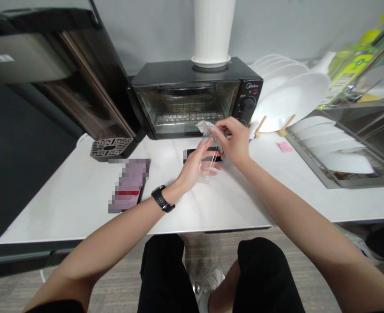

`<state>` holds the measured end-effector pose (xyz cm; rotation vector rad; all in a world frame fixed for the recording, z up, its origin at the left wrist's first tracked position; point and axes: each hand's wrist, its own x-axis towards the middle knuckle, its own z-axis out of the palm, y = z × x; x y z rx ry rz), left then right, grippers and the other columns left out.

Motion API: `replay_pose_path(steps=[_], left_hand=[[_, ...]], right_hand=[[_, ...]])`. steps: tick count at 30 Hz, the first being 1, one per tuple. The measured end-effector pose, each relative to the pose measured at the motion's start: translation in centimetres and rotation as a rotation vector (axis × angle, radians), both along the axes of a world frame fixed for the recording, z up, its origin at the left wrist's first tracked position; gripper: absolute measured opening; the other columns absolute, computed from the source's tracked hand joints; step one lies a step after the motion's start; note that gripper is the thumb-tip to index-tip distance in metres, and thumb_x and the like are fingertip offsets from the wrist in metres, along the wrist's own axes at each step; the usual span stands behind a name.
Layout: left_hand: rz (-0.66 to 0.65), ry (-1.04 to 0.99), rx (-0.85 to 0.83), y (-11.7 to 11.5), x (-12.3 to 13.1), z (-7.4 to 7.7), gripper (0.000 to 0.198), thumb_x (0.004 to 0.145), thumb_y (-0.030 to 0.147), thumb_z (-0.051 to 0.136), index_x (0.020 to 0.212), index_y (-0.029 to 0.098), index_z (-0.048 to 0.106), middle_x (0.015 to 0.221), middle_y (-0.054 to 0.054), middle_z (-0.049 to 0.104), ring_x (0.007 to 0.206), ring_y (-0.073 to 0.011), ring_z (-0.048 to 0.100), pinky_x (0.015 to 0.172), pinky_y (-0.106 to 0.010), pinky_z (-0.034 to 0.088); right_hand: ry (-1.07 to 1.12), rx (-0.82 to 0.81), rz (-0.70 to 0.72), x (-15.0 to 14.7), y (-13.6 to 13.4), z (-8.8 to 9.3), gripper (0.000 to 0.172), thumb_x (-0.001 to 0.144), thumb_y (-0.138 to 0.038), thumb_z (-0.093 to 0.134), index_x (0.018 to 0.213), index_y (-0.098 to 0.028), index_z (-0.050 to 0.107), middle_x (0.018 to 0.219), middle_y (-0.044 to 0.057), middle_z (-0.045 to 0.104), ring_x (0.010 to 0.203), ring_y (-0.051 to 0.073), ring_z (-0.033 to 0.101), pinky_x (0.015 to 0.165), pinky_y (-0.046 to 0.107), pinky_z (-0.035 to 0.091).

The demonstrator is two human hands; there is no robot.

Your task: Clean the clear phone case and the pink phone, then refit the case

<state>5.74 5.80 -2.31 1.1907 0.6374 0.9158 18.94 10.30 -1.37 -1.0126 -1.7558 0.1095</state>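
My left hand point(193, 167), with a black watch point(162, 198) on its wrist, is wrapped round a clear, see-through glass point(204, 177). The glass is held tilted just above the counter; its exact shape is hard to make out. At its upper end, my right hand point(234, 139) pinches a crumpled white tissue point(206, 126) and presses it to the rim. Part of the tissue is hidden by the fingers. Behind my left hand, a dark flat object point(188, 153) lies on the white counter point(179, 213), mostly covered by the hand and glass.
A black toaster oven point(185, 100) stands behind my hands, bearing a white pot point(213, 34). A water dispenser point(94, 87) and a blurred flat object point(130, 184) are left. White plates point(289, 95), a pink note point(285, 147) and a sink point(325, 180) with dishes are right.
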Motion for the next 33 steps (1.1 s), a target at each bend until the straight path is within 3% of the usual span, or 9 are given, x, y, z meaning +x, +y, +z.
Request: replay_pose_path(steps=[7, 15, 21, 27, 33], left_hand=[[-0.086, -0.101, -0.163, 0.5, -0.5, -0.4, 0.049, 0.071, 0.052, 0.019, 0.113, 0.028, 0.026, 0.100, -0.007, 0.046, 0.073, -0.0188, 0.051, 0.062, -0.038, 0.039], [-0.187, -0.149, -0.267, 0.3, -0.3, -1.0, 0.049, 0.071, 0.052, 0.018, 0.113, 0.028, 0.026, 0.101, -0.007, 0.047, 0.072, -0.0189, 0.051, 0.064, -0.041, 0.037], [-0.149, -0.213, -0.300, 0.4, -0.6, -0.9, 0.047, 0.072, 0.050, 0.022, 0.114, 0.028, 0.023, 0.106, -0.009, 0.043, 0.080, -0.0198, 0.050, 0.069, -0.042, 0.036], [-0.224, -0.201, -0.312, 0.1, -0.3, -0.6, 0.047, 0.072, 0.050, 0.021, 0.113, 0.027, 0.026, 0.106, -0.010, 0.042, 0.081, -0.0226, 0.050, 0.071, -0.045, 0.034], [-0.092, -0.257, -0.265, 0.6, -0.5, -1.0, 0.045, 0.073, 0.048, 0.023, 0.113, 0.028, 0.026, 0.104, -0.008, 0.044, 0.085, -0.0222, 0.048, 0.071, -0.043, 0.035]], right_hand=[[-0.144, -0.076, 0.097, 0.2, 1.2, -1.0, 0.029, 0.077, -0.029, 0.030, 0.092, -0.015, 0.049, 0.080, 0.003, 0.051, 0.074, 0.009, 0.043, 0.066, 0.022, 0.031], [-0.235, -0.116, 0.020, 1.5, 2.0, -1.6, 0.031, 0.070, -0.038, 0.039, 0.062, -0.012, 0.055, 0.054, 0.000, 0.049, 0.054, 0.008, 0.042, 0.054, 0.022, 0.027], [-0.260, -0.148, 0.087, 0.9, 1.7, -1.6, 0.024, 0.073, -0.034, 0.037, 0.083, -0.019, 0.054, 0.078, 0.000, 0.056, 0.068, 0.011, 0.047, 0.061, 0.021, 0.031], [-0.266, -0.259, -0.028, 1.5, 1.4, -1.5, 0.036, 0.071, -0.044, 0.034, 0.066, -0.015, 0.054, 0.055, 0.000, 0.054, 0.053, 0.010, 0.045, 0.053, 0.022, 0.029], [-0.254, -0.233, 0.103, 0.0, 0.6, -0.9, 0.030, 0.079, -0.028, 0.023, 0.095, -0.020, 0.047, 0.091, -0.001, 0.053, 0.077, 0.010, 0.047, 0.066, 0.019, 0.032]])
